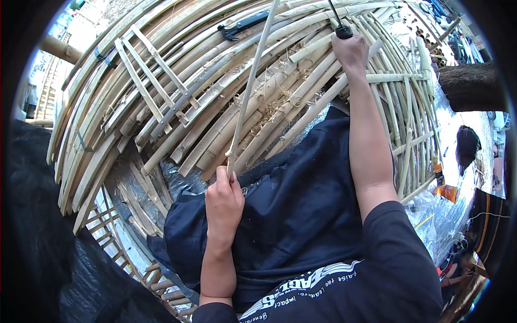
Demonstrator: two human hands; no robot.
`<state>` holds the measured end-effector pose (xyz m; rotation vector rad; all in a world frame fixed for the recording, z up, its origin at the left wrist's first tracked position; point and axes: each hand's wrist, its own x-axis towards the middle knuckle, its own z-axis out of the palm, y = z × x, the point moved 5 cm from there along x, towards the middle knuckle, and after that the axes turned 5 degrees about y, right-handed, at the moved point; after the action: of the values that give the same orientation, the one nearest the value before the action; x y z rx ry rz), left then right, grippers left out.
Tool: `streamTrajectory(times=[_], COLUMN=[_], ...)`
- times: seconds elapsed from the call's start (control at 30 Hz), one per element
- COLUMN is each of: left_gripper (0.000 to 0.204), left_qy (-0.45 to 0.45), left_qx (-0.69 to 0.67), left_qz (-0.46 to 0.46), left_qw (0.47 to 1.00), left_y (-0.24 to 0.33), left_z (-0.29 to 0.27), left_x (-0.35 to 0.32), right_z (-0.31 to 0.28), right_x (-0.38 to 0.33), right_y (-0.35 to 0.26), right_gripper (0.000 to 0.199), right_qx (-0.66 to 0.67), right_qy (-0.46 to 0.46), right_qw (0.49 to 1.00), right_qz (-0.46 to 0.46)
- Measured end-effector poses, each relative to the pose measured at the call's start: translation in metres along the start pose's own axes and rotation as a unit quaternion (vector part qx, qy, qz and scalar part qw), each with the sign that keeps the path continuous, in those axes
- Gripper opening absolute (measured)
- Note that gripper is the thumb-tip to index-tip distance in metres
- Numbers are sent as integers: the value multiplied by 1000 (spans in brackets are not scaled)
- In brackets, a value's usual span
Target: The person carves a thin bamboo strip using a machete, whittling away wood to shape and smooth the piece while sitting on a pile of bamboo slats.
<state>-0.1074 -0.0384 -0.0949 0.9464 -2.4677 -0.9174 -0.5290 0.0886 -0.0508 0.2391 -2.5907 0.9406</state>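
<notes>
My left hand (224, 200), in front of my lap, is closed around the lower end of a long, thin bamboo strip (249, 89). The strip slants up past the top edge of the view. My right arm reaches far forward, and my right hand (351, 51) is closed on a black-handled tool (343, 32). A thin dark blade or rod runs up from its handle and out of view, so its kind is unclear. The tool and the strip are apart. Beneath both hands lie many split bamboo lengths (215, 116) with curled shavings on them.
A black hammer-like tool (245, 24) rests on the bamboo at the far side. A small ladder-shaped bamboo frame (156, 75) lies at left, and a bamboo slat lattice (406, 107) at right. An amber bottle (446, 191) lies beyond it. A thick log (468, 86) juts in from the right.
</notes>
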Motion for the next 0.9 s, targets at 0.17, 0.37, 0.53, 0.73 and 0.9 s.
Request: streamTrajectory(times=[0.17, 0.37, 0.53, 0.73, 0.9], left_gripper=[14, 19, 21, 18, 16], left_qy=[6, -14, -10, 7, 18], left_qx=[6, -3, -4, 52, 72], left_qz=[1, 16, 41, 66, 74], left_qw=[1000, 1000, 999, 996, 994], left_y=[-2, 5, 12, 11, 12], left_z=[1, 6, 5, 5, -9], left_x=[-1, -2, -1, -6, -21], right_z=[4, -3, -16, -30, -38], right_x=[-20, -31, -22, -14, -3], right_y=[-22, -49, -47, -45, -39], right_gripper=[30, 19, 17, 17, 34], right_qx=[36, -9, -51, -85, -166], right_qy=[6, 17, 39, 17, -37], right_qw=[998, 986, 978, 975, 977], right_qz=[-59, -168, -197, -203, -126])
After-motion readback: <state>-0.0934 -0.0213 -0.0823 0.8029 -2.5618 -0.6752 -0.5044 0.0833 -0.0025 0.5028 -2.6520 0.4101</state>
